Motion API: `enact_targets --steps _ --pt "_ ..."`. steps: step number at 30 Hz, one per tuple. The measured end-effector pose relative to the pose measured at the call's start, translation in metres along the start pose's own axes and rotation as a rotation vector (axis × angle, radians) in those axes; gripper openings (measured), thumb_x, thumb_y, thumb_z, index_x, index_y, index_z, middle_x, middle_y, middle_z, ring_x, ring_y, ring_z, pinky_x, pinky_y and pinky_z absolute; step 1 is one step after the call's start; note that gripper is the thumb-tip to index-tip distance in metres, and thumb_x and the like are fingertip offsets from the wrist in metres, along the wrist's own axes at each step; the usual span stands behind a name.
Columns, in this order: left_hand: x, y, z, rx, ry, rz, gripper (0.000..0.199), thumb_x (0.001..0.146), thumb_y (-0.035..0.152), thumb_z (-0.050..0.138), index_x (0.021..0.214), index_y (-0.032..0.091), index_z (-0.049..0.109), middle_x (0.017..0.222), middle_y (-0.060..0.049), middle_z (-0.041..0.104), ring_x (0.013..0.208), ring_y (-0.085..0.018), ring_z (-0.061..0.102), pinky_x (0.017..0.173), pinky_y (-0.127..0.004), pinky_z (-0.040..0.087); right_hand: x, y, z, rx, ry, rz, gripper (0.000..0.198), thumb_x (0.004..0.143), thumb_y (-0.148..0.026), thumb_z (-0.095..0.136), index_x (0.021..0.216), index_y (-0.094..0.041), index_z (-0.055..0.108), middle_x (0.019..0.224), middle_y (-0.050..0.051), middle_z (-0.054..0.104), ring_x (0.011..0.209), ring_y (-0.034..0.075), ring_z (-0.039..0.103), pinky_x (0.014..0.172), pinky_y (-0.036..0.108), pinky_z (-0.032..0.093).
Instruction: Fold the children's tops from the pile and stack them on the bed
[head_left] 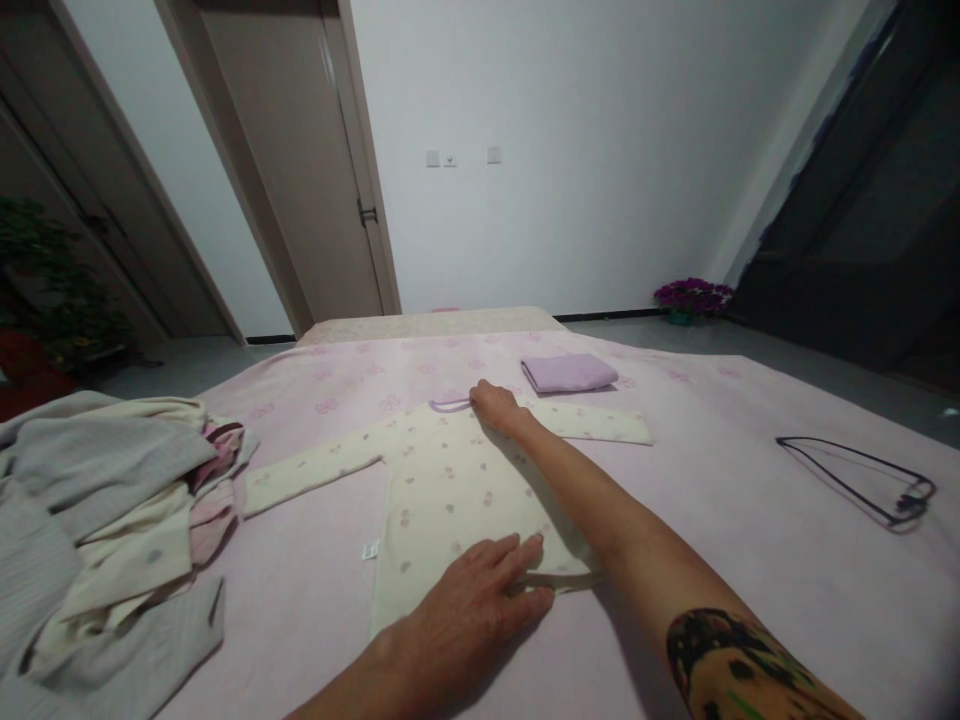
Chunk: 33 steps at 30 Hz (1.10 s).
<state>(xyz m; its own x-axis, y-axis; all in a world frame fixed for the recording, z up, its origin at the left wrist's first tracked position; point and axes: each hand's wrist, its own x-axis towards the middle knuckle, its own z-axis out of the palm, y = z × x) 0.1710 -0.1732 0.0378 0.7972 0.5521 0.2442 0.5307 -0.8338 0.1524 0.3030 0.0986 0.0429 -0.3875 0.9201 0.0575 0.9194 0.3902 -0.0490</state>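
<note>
Head view: a pink floral sheet (712, 470) is spread before a white wall (600, 150), a door (285, 150) and purple flowers (691, 297). On it a cream shirt (450, 480) is laid out between a clothes heap (112, 455) and black glasses (911, 505), near a folded lilac cloth (570, 373). Its lower part is touched by the flat, unclenched left hand (484, 590); whether its neckline is gripped by the curled right hand (495, 405) cannot be told.
</note>
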Motion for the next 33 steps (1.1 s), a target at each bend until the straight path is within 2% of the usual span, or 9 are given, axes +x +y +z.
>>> enact_targets --steps 4,10,16,20,23,25,29,31,33 --pt "0.000 -0.002 0.004 -0.021 -0.004 0.011 0.028 0.098 0.022 0.051 0.125 0.026 0.059 0.156 -0.007 0.041 0.136 -0.029 0.047 0.106 -0.044 0.047 0.002 -0.005 0.004 -0.005 0.015 0.043 0.037 0.099 -0.015 0.033 0.124 -0.015 0.061 0.129 0.019 0.057 0.107 0.028 0.063 0.087 0.037 0.047" --pt "0.002 0.000 0.000 -0.024 -0.014 0.046 0.026 0.098 0.019 0.050 0.122 0.023 0.060 0.148 -0.005 0.052 0.135 -0.026 0.047 0.111 -0.041 0.043 -0.001 -0.011 0.010 -0.008 0.054 0.100 0.040 0.098 -0.009 0.031 0.127 -0.015 0.058 0.132 0.019 0.054 0.112 0.026 0.060 0.090 0.035 0.048" --pt "0.004 0.007 0.000 0.006 -0.051 0.069 0.029 0.102 0.021 0.041 0.125 0.021 0.059 0.144 -0.008 0.055 0.136 -0.027 0.047 0.113 -0.041 0.041 -0.008 -0.018 0.006 0.021 0.085 0.156 0.039 0.095 -0.006 0.035 0.125 -0.012 0.059 0.130 0.020 0.055 0.116 0.025 0.056 0.093 0.036 0.046" --pt "-0.001 0.008 -0.002 -0.060 -0.063 0.070 0.033 0.102 0.022 0.041 0.132 0.023 0.056 0.144 -0.009 0.056 0.138 -0.027 0.046 0.115 -0.045 0.037 -0.031 -0.035 0.002 0.062 0.115 0.118 0.040 0.096 -0.011 0.039 0.131 -0.014 0.056 0.141 0.019 0.050 0.123 0.027 0.052 0.100 0.039 0.042" --pt "-0.006 0.008 -0.004 -0.244 -0.033 0.052 0.039 0.100 0.020 0.043 0.138 0.027 0.052 0.140 -0.006 0.060 0.138 -0.025 0.046 0.119 -0.045 0.031 -0.060 -0.048 0.005 0.099 0.113 0.045 0.048 0.098 -0.025 0.045 0.144 -0.015 0.045 0.152 0.016 0.042 0.136 0.027 0.042 0.110 0.039 0.034" --pt "-0.008 0.006 -0.003 -0.421 0.025 -0.027 0.039 0.099 0.020 0.045 0.135 0.026 0.056 0.132 -0.004 0.066 0.133 -0.022 0.053 0.118 -0.042 0.034 -0.081 -0.052 0.011 0.143 0.070 -0.018 0.056 0.099 -0.034 0.044 0.150 -0.013 0.037 0.158 0.015 0.036 0.143 0.026 0.034 0.115 0.039 0.028" --pt "0.000 -0.017 0.005 -0.666 0.210 -0.351 0.033 0.099 0.023 0.041 0.116 0.021 0.069 0.110 -0.004 0.075 0.102 -0.017 0.069 0.096 -0.031 0.053 -0.114 -0.047 0.021 0.213 -0.050 -0.065 0.065 0.101 -0.042 0.034 0.154 -0.004 0.029 0.162 0.020 0.023 0.150 0.031 0.021 0.120 0.047 0.015" --pt "0.007 -0.037 0.009 -0.570 0.300 -0.486 0.036 0.099 0.026 0.039 0.121 0.019 0.067 0.121 -0.008 0.071 0.113 -0.021 0.066 0.102 -0.036 0.050 -0.124 -0.043 0.022 0.188 -0.067 -0.041 0.066 0.101 -0.042 0.033 0.155 -0.003 0.028 0.163 0.020 0.020 0.151 0.032 0.015 0.121 0.048 0.011" --pt "0.011 -0.058 0.013 -0.350 0.257 -0.567 0.043 0.099 0.031 0.041 0.136 0.017 0.058 0.144 -0.014 0.056 0.136 -0.027 0.049 0.115 -0.046 0.037 -0.132 -0.039 0.022 0.176 -0.072 -0.015 0.067 0.101 -0.043 0.030 0.156 -0.004 0.026 0.164 0.019 0.016 0.152 0.032 0.011 0.121 0.049 0.009"
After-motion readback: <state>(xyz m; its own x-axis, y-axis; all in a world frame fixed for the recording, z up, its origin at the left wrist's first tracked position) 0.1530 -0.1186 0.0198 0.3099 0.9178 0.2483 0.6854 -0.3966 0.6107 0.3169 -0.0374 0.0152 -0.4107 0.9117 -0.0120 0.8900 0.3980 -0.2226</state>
